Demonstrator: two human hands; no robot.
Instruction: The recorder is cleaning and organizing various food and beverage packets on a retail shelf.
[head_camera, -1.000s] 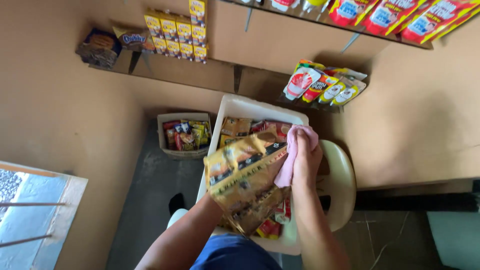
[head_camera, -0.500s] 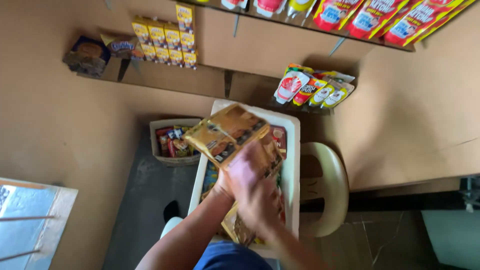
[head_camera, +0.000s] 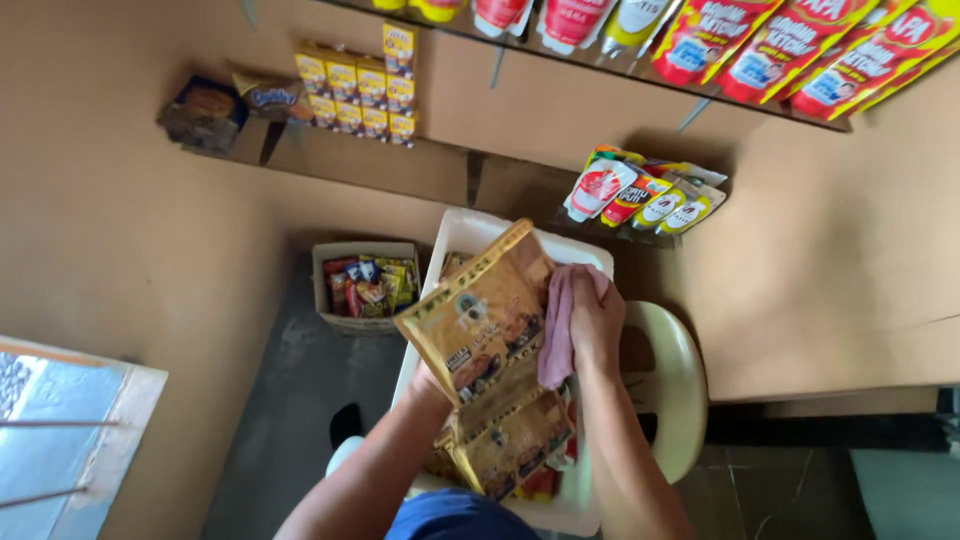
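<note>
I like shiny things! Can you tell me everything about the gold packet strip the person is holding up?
The gold packet strip is a chain of glossy foil sachets joined edge to edge, gold with dark bands and small pictures. It is held tilted above the white tub, its lower sachets folding down into the tub. The left hand grips it from beneath, mostly hidden behind it. The right hand presses a pink cloth against its right edge.

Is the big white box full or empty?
Not empty. The white box holds packets, and the left hand lifts a gold strip of sachets above it.
</note>
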